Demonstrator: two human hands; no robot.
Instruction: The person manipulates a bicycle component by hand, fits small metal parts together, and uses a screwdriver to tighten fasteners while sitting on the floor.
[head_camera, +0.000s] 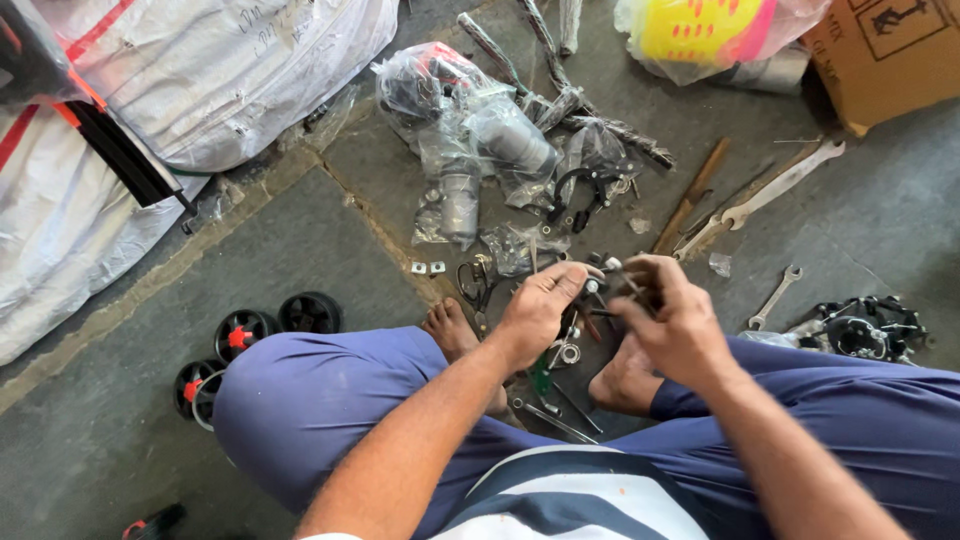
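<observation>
The person sits cross-legged on the stone floor (300, 240), both hands meeting just above the bare feet. The left hand (540, 305) is clenched around a small dark metal part (597, 290), thumb and fingers pinching it from the 9 o'clock side; the right hand (672, 322) closes on the same part from 3 o'clock, fingertips curled over what looks like a thin tool or bolt – too small to tell which. The part lies between the two hands, its long axis running roughly 10 to 4 o'clock, and both hands are equally near since both touch it.

Below the hands, at 6 o'clock, loose washers, a screwdriver (545, 385) and slim rods lie between the feet. At 12 o'clock sits a heap of plastic bags (480, 140) with metal parts inside. At 2 o'clock two spanners (765, 195) lie on the floor, a smaller one (775, 297) at 3 o'clock, beside a black geared piece (865, 330). Small black wheels with red hubs (250, 335) rest at 9 o'clock, just beside the left knee. Open room lies mostly toward 10 o'clock – bare floor up to the white sacks (200, 80)
</observation>
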